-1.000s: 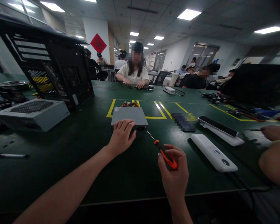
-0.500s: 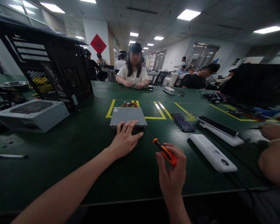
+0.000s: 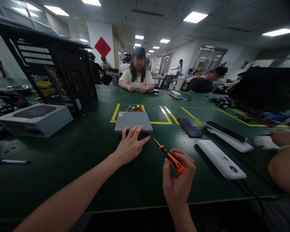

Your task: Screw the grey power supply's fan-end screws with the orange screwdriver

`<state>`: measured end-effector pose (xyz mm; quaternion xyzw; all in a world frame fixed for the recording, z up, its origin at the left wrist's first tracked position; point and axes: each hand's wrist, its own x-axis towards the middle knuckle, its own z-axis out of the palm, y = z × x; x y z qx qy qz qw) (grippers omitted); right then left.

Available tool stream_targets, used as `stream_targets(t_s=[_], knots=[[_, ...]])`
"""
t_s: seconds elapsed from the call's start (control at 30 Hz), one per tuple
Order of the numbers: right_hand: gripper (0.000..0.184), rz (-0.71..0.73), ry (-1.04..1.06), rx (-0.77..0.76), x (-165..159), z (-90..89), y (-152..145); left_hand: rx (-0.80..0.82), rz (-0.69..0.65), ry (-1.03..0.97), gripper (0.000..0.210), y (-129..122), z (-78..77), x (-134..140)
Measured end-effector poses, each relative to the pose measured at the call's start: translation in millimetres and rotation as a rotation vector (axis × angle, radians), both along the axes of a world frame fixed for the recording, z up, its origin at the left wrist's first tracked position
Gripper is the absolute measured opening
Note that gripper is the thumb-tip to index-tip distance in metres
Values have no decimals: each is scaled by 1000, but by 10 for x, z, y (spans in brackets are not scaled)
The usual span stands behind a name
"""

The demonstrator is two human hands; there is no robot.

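A grey computer power supply unit (image 3: 133,120) lies on the green table in front of me, its bundle of coloured cables (image 3: 134,109) behind it. My left hand (image 3: 130,141) grips its near side, fingers over the top edge and thumb towards the right corner. In my right hand (image 3: 180,175) is a screwdriver (image 3: 171,158) with an orange and black handle, held between thumb and fingers. Its thin shaft points up and left, with the tip at the unit's near right corner. Whether the tip sits in a screw is too small to tell.
An open black computer case (image 3: 55,67) stands at the left, with a second power supply (image 3: 36,119) before it. A pen (image 3: 9,161) lies nearer. On the right are white power banks (image 3: 221,159), a monitor (image 3: 268,91) and another person's arm (image 3: 285,161). Someone sits opposite.
My right hand and the screwdriver handle have shifted slightly right and down, the fingers turned a little. The tip stays by the unit's corner. My left hand keeps its place on the unit.
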<state>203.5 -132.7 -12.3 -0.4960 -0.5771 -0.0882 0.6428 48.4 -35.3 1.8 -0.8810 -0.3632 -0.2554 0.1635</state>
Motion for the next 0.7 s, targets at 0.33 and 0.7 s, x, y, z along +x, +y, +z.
stream_targets(t_s=[0.33,0.7], knots=[[38,-14,94,47,-16,-13,5,3,12,10,43,-6,16,4],[16,-156,-239,-194,167,143,-46,10,19,19,45,-20,15,0]])
